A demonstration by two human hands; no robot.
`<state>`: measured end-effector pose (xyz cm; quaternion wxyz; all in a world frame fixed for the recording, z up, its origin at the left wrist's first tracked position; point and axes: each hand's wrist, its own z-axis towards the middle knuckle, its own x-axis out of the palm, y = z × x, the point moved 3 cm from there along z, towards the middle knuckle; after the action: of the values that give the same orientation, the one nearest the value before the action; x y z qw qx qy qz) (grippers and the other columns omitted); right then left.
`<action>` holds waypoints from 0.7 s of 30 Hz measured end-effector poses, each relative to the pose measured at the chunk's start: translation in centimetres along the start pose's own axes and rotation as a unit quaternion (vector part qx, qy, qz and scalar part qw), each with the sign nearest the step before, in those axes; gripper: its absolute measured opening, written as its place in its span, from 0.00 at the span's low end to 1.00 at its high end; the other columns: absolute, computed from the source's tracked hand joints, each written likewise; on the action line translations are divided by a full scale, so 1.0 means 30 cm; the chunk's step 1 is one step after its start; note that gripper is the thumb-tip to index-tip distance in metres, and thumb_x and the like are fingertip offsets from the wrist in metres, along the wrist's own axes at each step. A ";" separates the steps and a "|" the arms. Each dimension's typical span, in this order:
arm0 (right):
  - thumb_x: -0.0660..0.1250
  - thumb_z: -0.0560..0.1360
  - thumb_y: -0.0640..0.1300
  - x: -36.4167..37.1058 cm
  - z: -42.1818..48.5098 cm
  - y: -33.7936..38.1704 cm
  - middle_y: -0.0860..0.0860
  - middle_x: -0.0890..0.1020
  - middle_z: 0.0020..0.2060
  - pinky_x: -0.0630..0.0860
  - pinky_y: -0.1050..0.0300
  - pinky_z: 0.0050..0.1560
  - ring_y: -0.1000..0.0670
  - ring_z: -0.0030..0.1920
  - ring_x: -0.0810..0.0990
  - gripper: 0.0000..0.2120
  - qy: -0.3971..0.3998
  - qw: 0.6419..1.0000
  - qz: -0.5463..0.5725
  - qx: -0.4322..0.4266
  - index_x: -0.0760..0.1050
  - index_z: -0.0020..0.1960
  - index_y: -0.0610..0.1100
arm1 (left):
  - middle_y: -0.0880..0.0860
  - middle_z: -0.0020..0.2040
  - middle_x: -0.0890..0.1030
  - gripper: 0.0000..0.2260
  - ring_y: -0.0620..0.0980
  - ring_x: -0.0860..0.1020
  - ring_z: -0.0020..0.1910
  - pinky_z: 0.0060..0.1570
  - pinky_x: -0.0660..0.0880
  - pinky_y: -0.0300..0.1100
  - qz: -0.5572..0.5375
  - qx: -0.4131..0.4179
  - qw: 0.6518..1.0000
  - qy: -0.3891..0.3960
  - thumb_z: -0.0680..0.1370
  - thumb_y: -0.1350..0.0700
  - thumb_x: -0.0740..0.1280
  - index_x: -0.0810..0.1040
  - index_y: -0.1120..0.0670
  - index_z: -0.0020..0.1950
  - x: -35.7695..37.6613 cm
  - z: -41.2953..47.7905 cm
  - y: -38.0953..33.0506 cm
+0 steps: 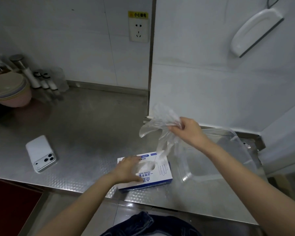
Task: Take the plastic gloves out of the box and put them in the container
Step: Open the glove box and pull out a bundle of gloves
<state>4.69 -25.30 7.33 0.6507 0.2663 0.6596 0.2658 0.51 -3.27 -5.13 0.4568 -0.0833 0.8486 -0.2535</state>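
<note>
Nearest of all, below the glove box (162, 174), a fold of dark denim (148, 223) shows past the front edge of the steel worktop (85, 130). The box lies flat close to that edge, slot upward. The left hand (128, 169) rests spread across its left half with the fingers fairly straight. That grip is released: it presses rather than grasps, most likely so the light carton stays down while film is drawn out of it.

Above the box and a little to its right, the right hand (187, 130) has its grip pinched on a crumpled bunch of plastic gloves (162, 120). They are raised clear of the worktop, and one thin sheet trails down towards the slot. Whether its tail is inside the opening or merely hanging in front of it is hard to say, clear film being what it is.

Just to the right of the box stands the clear plastic container (186, 172), open-topped and seemingly holding nothing yet. It sits right beside the raised hand, so the drop should be short. The gloves are out, or nearly out, but not yet put away.

Left of the box, well apart, a white smartphone (41, 154) lies camera side up. Farther back on that side are stacked bowls (8, 89) and small shaker bottles (41, 79). Behind the box a wall socket (138, 30) sits under a yellow label. A white squeegee (or something like one) (255, 33) hangs on the wall to the back right.
</note>
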 end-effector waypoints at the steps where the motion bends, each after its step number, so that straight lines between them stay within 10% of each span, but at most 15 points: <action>1: 0.69 0.74 0.43 -0.007 -0.006 -0.012 0.46 0.77 0.33 0.67 0.63 0.36 0.51 0.35 0.74 0.08 0.031 0.999 0.034 0.013 0.76 0.39 0.40 | 0.49 0.73 0.63 0.36 0.48 0.64 0.70 0.69 0.63 0.43 -0.100 -0.004 0.995 -0.013 0.71 0.47 0.73 0.61 0.51 0.75 -0.031 -0.005 -0.036; 5: 0.69 0.75 0.41 -0.001 -0.056 -0.043 0.48 0.80 0.36 0.73 0.63 0.40 0.56 0.35 0.77 0.06 0.137 0.982 0.131 0.027 0.80 0.47 0.38 | 0.42 0.65 0.70 0.30 0.37 0.71 0.61 0.50 0.69 0.28 -0.391 0.074 0.911 -0.106 0.71 0.49 0.72 0.65 0.49 0.70 -0.186 -0.044 -0.248; 11: 0.70 0.73 0.44 -0.015 -0.133 -0.062 0.54 0.80 0.36 0.72 0.68 0.39 0.59 0.35 0.77 0.04 0.241 0.952 0.191 0.007 0.77 0.44 0.46 | 0.51 0.43 0.84 0.09 0.45 0.82 0.43 0.41 0.77 0.32 -0.400 0.105 0.906 -0.088 0.73 0.62 0.72 0.81 0.60 0.52 -0.205 -0.013 -0.418; 16: 0.64 0.78 0.42 -0.100 -0.119 -0.142 0.49 0.73 0.31 0.72 0.63 0.34 0.55 0.29 0.72 0.08 0.070 0.907 0.401 0.107 0.71 0.41 0.42 | 0.48 0.25 0.75 0.12 0.44 0.73 0.25 0.36 0.76 0.37 -0.398 0.073 0.911 -0.075 0.74 0.53 0.71 0.74 0.59 0.37 -0.158 0.003 -0.435; 21: 0.63 0.79 0.44 -0.162 -0.127 -0.225 0.52 0.68 0.28 0.66 0.68 0.26 0.58 0.25 0.66 0.10 -0.025 0.942 0.316 0.111 0.71 0.38 0.44 | 0.48 0.35 0.79 0.10 0.46 0.77 0.37 0.46 0.76 0.43 -0.335 0.027 0.941 -0.032 0.77 0.51 0.67 0.75 0.54 0.39 -0.125 0.011 -0.420</action>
<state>0.91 -33.55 6.14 0.5159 0.5383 0.5505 0.3756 1.79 -12.79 3.84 0.3748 -0.3587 0.7492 -0.4117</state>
